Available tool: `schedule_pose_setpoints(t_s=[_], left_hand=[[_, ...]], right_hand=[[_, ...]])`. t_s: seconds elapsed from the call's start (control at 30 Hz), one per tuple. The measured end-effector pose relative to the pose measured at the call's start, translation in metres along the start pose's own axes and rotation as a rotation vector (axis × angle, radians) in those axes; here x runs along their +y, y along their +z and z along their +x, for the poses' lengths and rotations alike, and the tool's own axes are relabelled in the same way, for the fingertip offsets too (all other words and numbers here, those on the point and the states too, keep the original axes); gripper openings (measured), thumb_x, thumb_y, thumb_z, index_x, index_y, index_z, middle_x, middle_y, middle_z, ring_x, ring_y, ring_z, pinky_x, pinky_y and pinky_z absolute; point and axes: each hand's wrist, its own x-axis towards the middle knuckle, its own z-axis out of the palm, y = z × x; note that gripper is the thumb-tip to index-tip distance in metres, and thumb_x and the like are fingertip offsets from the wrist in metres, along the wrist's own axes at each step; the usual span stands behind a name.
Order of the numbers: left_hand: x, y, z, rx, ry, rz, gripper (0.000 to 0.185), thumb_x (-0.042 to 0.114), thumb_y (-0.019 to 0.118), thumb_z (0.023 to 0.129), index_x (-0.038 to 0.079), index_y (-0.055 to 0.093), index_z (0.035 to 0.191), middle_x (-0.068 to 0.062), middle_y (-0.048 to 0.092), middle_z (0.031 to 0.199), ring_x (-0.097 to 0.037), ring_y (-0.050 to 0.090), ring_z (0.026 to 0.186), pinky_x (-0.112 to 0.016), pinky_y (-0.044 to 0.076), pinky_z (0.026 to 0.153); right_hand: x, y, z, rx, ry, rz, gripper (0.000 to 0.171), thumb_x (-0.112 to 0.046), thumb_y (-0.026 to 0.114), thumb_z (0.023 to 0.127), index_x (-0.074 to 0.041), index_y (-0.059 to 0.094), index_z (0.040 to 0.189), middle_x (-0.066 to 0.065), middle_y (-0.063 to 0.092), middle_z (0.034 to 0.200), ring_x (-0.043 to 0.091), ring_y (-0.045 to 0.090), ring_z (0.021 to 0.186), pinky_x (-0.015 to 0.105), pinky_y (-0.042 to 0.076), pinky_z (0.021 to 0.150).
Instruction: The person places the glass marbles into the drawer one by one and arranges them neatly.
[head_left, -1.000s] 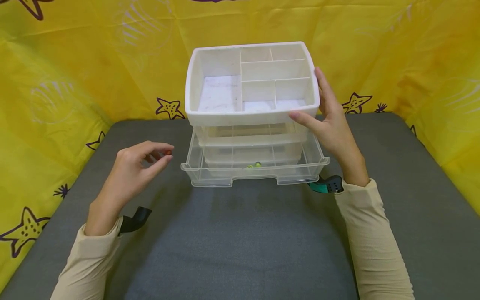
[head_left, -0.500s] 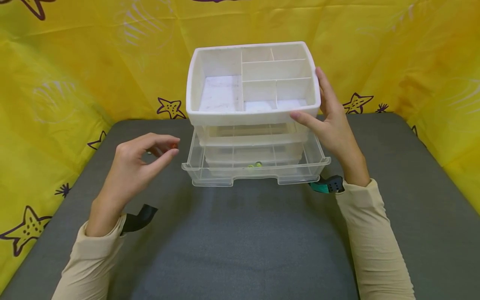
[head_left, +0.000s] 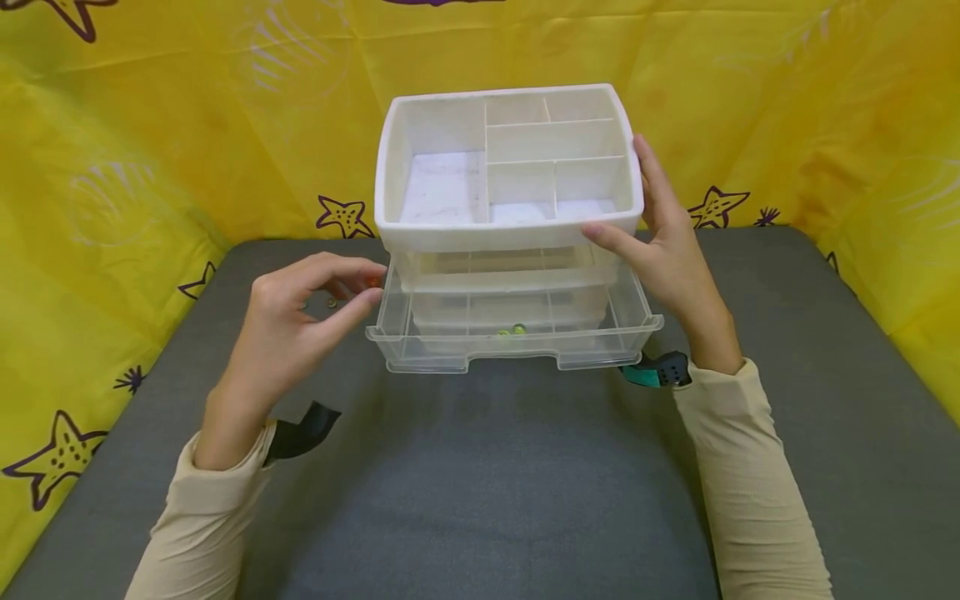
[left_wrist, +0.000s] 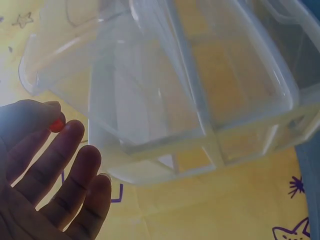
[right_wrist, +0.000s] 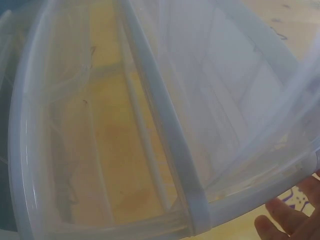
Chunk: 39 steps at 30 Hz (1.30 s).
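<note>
A white organizer [head_left: 506, 236] with a divided top tray stands at the back of the grey mat. Its clear bottom drawer [head_left: 517, 357] is pulled out, with green marbles [head_left: 510, 331] inside. My left hand [head_left: 366, 287] pinches a small red marble [head_left: 373, 282] between thumb and forefinger, right at the drawer's left rim. The left wrist view shows the red marble [left_wrist: 56, 124] at my fingertips [left_wrist: 72, 131], under the clear drawers [left_wrist: 200, 100]. My right hand [head_left: 656, 229] rests flat against the organizer's right side, thumb on its front edge. Only clear plastic [right_wrist: 150, 125] and fingertips [right_wrist: 285, 220] appear in the right wrist view.
Two small dark marbles [head_left: 303, 306] lie on the grey mat [head_left: 480, 483] behind my left hand. A yellow cloth with starfish prints [head_left: 150, 150] walls in the mat at the back and both sides.
My left hand has moved right and slightly up with the red marble, from open mat to the drawer's left rim. The right hand and organizer have stayed put.
</note>
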Motion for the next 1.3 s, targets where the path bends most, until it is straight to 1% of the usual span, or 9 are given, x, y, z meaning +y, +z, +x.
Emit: schedule_pose_setpoints(t_s=[0.2, 0.33, 0.47, 0.6, 0.8, 0.93, 1.07, 1.17, 1.3], left_hand=[[0.005, 0.006, 0.006, -0.020, 0.060, -0.020, 0.024, -0.010, 0.078, 0.077, -0.003, 0.074, 0.099, -0.010, 0.073, 0.088, 0.000, 0.060, 0.080, -0.015, 0.051, 0.074], [0.008, 0.011, 0.009, -0.006, 0.095, -0.018, 0.025, -0.011, 0.078, 0.076, -0.002, 0.074, 0.099, -0.010, 0.074, 0.089, -0.006, 0.060, 0.079, -0.014, 0.049, 0.075], [0.011, 0.015, 0.012, 0.006, 0.108, -0.004, 0.024, -0.009, 0.078, 0.077, 0.001, 0.075, 0.099, -0.008, 0.075, 0.090, -0.010, 0.058, 0.080, -0.014, 0.046, 0.076], [0.014, 0.017, 0.015, -0.011, 0.114, -0.013, 0.023, -0.007, 0.078, 0.078, 0.001, 0.075, 0.100, -0.007, 0.075, 0.091, -0.010, 0.059, 0.081, -0.014, 0.046, 0.078], [0.014, 0.020, 0.021, -0.077, 0.105, -0.012, 0.022, -0.003, 0.079, 0.080, 0.003, 0.075, 0.100, -0.005, 0.074, 0.091, -0.009, 0.062, 0.080, -0.017, 0.050, 0.078], [0.017, 0.023, 0.025, -0.115, 0.110, 0.009, 0.018, 0.001, 0.078, 0.082, 0.004, 0.075, 0.099, -0.003, 0.075, 0.091, -0.009, 0.062, 0.079, -0.021, 0.046, 0.078], [0.021, 0.027, 0.028, -0.159, 0.106, -0.001, 0.017, 0.003, 0.077, 0.084, 0.006, 0.075, 0.100, -0.001, 0.075, 0.094, -0.009, 0.061, 0.080, -0.023, 0.044, 0.075], [0.023, 0.029, 0.031, -0.202, 0.103, -0.016, 0.016, 0.003, 0.075, 0.086, 0.007, 0.075, 0.102, 0.000, 0.075, 0.095, -0.008, 0.062, 0.080, -0.023, 0.046, 0.071], [0.026, 0.033, 0.035, -0.240, 0.114, -0.021, 0.014, 0.005, 0.073, 0.088, 0.008, 0.075, 0.102, 0.002, 0.074, 0.094, -0.007, 0.063, 0.078, -0.022, 0.047, 0.068]], right_hand=[[0.000, 0.000, 0.000, 0.004, -0.008, 0.010, 0.092, -0.012, 0.075, 0.087, -0.030, 0.020, 0.158, 0.002, 0.040, 0.156, 0.020, 0.050, 0.126, 0.025, 0.051, 0.093], [-0.001, 0.001, -0.001, 0.012, -0.009, 0.010, 0.091, -0.011, 0.075, 0.087, -0.028, 0.021, 0.158, 0.002, 0.040, 0.156, 0.021, 0.050, 0.127, 0.026, 0.052, 0.095], [-0.002, 0.001, 0.000, 0.012, -0.007, 0.011, 0.091, -0.011, 0.075, 0.087, -0.027, 0.022, 0.158, 0.000, 0.038, 0.157, 0.022, 0.049, 0.130, 0.031, 0.053, 0.098], [-0.002, 0.001, 0.000, 0.014, -0.007, 0.016, 0.091, -0.011, 0.076, 0.086, -0.027, 0.022, 0.158, 0.000, 0.037, 0.157, 0.022, 0.049, 0.130, 0.028, 0.053, 0.097], [-0.001, 0.001, 0.000, 0.013, -0.009, 0.017, 0.092, -0.010, 0.076, 0.086, -0.028, 0.022, 0.158, 0.001, 0.038, 0.157, 0.022, 0.050, 0.128, 0.023, 0.053, 0.093], [-0.001, 0.001, 0.000, 0.013, -0.012, 0.011, 0.092, -0.011, 0.076, 0.086, -0.027, 0.022, 0.158, 0.001, 0.039, 0.156, 0.021, 0.050, 0.127, 0.023, 0.053, 0.093], [-0.001, 0.000, 0.001, 0.012, -0.011, 0.010, 0.092, -0.011, 0.076, 0.087, -0.027, 0.021, 0.159, 0.001, 0.039, 0.156, 0.021, 0.051, 0.126, 0.023, 0.053, 0.092], [-0.001, 0.000, 0.001, 0.012, -0.012, 0.008, 0.092, -0.011, 0.076, 0.086, -0.027, 0.021, 0.159, 0.001, 0.039, 0.157, 0.021, 0.050, 0.127, 0.025, 0.052, 0.094], [-0.001, 0.000, 0.001, 0.009, -0.012, -0.001, 0.092, -0.012, 0.076, 0.087, -0.028, 0.020, 0.158, -0.001, 0.036, 0.158, 0.022, 0.049, 0.129, 0.034, 0.051, 0.101]])
